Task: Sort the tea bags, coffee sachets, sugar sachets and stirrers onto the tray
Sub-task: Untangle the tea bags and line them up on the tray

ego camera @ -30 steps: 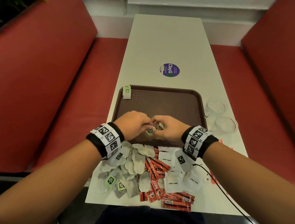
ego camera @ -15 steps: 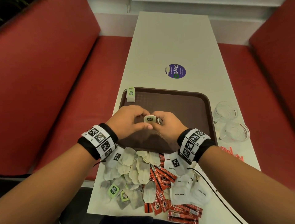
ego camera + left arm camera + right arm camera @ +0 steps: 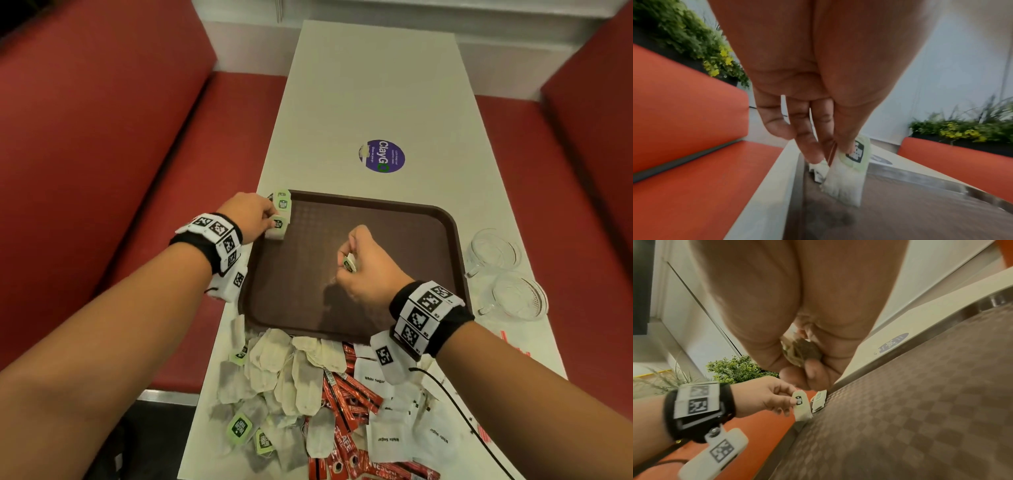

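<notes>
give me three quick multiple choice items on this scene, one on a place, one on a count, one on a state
1. Where is the left hand holding its tea bag?
A. tray's far left corner
B. by the cups
C. over the sugar sachets

2. How many glass cups stand right of the tray?
A. one
B. two
C. four

3. What is the right hand doing?
A. lying flat
B. gripping a tea bag
C. holding a cup

Answers: 1 A, it is beside the bag already lying there; 2 B, two show in the head view; 3 B, fingers curl round it.
</notes>
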The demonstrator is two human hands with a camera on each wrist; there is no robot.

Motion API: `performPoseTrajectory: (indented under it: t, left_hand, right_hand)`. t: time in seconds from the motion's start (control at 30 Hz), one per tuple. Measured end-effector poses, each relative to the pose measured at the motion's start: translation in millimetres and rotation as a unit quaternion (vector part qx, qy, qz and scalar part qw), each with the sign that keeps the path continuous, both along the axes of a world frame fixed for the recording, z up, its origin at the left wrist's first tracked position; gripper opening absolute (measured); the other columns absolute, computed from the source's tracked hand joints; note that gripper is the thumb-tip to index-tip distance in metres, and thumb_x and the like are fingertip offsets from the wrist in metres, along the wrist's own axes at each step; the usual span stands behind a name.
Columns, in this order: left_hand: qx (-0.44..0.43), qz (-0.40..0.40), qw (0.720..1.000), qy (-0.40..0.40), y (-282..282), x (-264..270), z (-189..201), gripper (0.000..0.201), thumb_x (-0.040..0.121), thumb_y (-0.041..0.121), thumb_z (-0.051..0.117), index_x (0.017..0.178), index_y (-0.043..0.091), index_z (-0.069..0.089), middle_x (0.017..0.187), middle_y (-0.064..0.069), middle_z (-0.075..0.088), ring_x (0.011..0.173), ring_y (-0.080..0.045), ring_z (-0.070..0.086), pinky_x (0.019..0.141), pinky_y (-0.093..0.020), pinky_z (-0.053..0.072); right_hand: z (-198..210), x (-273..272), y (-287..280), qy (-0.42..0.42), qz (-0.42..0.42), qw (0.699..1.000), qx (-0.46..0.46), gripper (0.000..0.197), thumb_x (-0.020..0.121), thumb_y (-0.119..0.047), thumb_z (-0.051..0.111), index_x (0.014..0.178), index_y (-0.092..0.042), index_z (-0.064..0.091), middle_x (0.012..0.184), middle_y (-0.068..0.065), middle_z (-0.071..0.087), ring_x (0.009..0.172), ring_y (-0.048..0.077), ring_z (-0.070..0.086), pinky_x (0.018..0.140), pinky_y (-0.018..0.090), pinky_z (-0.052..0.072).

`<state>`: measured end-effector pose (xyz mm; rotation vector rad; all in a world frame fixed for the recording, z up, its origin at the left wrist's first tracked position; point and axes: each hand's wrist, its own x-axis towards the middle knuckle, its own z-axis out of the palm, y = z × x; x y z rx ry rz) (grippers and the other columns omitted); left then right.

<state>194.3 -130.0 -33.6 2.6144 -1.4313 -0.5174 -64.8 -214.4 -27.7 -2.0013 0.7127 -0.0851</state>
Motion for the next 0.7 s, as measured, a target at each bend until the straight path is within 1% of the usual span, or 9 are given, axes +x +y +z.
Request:
performPoseTrajectory:
  t: [0.1, 0.2, 0.3, 0.37, 0.43, 0.5, 0.57, 0.6, 0.7]
  left_hand:
    - [0.016, 0.021, 1.0, 0.011, -19.3, 14.7, -10.0, 0.026, 0.091, 0.034, 0.069, 0.114, 0.021, 0.071, 0.101, 0.001, 0.069, 0.096, -0.02, 0.064, 0.088, -0.031, 0.052]
    - [0.028, 0.049, 0.998, 0.007, -36.3, 22.4, -16.1, 0.029, 0.089, 0.036, 0.072, 0.113, 0.019, 0.072, 0.108, -0.003, 0.07, 0.102, -0.023, 0.064, 0.091, -0.034, 0.053]
    - [0.044, 0.061, 0.997, -0.009, -50.5, 27.3, -19.2, 0.029, 0.088, 0.037, 0.073, 0.109, 0.018, 0.073, 0.11, -0.003, 0.069, 0.103, -0.024, 0.063, 0.088, -0.032, 0.053]
    - [0.064, 0.061, 0.996, -0.03, -58.6, 29.0, -19.8, 0.028, 0.087, 0.037, 0.074, 0.107, 0.017, 0.074, 0.109, -0.004, 0.07, 0.102, -0.025, 0.064, 0.086, -0.033, 0.054]
    - [0.089, 0.07, 0.992, -0.048, -64.9, 28.9, -19.2, 0.03, 0.085, 0.039, 0.075, 0.105, 0.016, 0.074, 0.107, -0.005, 0.07, 0.1, -0.026, 0.065, 0.085, -0.036, 0.056]
    - [0.096, 0.083, 0.99, -0.062, -70.1, 27.6, -19.7, 0.033, 0.083, 0.039, 0.076, 0.101, 0.012, 0.072, 0.103, -0.009, 0.071, 0.093, -0.029, 0.066, 0.074, -0.035, 0.056]
    - [0.071, 0.093, 0.991, -0.061, -75.3, 24.6, -22.3, 0.035, 0.082, 0.037, 0.074, 0.1, 0.008, 0.067, 0.103, -0.014, 0.07, 0.089, -0.032, 0.066, 0.062, -0.032, 0.049]
    - [0.057, 0.098, 0.992, -0.056, -77.9, 22.4, -24.1, 0.039, 0.081, 0.039, 0.074, 0.104, 0.009, 0.063, 0.105, -0.012, 0.068, 0.092, -0.033, 0.065, 0.063, -0.032, 0.049]
    - [0.039, 0.094, 0.994, -0.047, -84.6, 16.8, -28.8, 0.062, 0.079, 0.047, 0.078, 0.123, 0.012, 0.052, 0.116, -0.01, 0.061, 0.105, -0.032, 0.061, 0.079, -0.037, 0.052]
  right_hand:
    - [1.3, -1.1, -3.1, 0.028, 0.002, 0.999, -0.02, 0.02, 0.088, -0.008, 0.058, 0.098, -0.014, 0.042, 0.091, 0.01, 0.062, 0.058, 0.017, 0.061, 0.051, 0.033, 0.052]
    - [1.6, -2.6, -5.2, 0.027, 0.005, 1.0, -0.011, 0.01, 0.09, -0.008, 0.056, 0.095, -0.01, 0.048, 0.078, 0.006, 0.065, 0.052, 0.01, 0.066, 0.054, 0.035, 0.055]
    - [1.6, -4.2, -6.4, 0.016, 0.006, 1.0, 0.002, 0.006, 0.092, -0.008, 0.057, 0.089, -0.007, 0.052, 0.073, 0.009, 0.069, 0.053, 0.008, 0.066, 0.059, 0.036, 0.057]
    - [-0.4, -5.3, -8.0, 0.01, 0.004, 1.0, -0.012, 0.012, 0.093, -0.014, 0.063, 0.084, -0.012, 0.055, 0.076, 0.007, 0.072, 0.061, 0.01, 0.068, 0.063, 0.035, 0.058]
    - [-2.5, -6.1, -11.1, 0.009, 0.008, 0.999, -0.046, 0.013, 0.09, -0.02, 0.067, 0.081, -0.017, 0.059, 0.081, 0.0, 0.073, 0.074, 0.014, 0.069, 0.072, 0.038, 0.059]
    - [-2.9, -7.7, -14.7, 0.006, 0.006, 0.999, -0.051, 0.01, 0.089, -0.022, 0.069, 0.083, -0.017, 0.063, 0.085, -0.005, 0.071, 0.079, 0.012, 0.068, 0.078, 0.038, 0.058]
    - [-3.3, -8.9, -17.2, 0.003, -0.001, 0.999, -0.046, 0.008, 0.089, -0.023, 0.069, 0.086, -0.016, 0.065, 0.087, -0.007, 0.072, 0.081, 0.009, 0.067, 0.08, 0.036, 0.058]
    - [-3.0, -9.3, -18.0, 0.004, -0.003, 0.999, -0.043, 0.008, 0.089, -0.023, 0.07, 0.087, -0.017, 0.065, 0.087, -0.006, 0.072, 0.082, 0.009, 0.067, 0.081, 0.036, 0.058]
    - [-3.1, -10.1, -19.5, 0.007, 0.003, 0.999, -0.032, 0.008, 0.089, -0.024, 0.07, 0.087, -0.019, 0.065, 0.089, -0.005, 0.072, 0.084, 0.01, 0.068, 0.083, 0.039, 0.058]
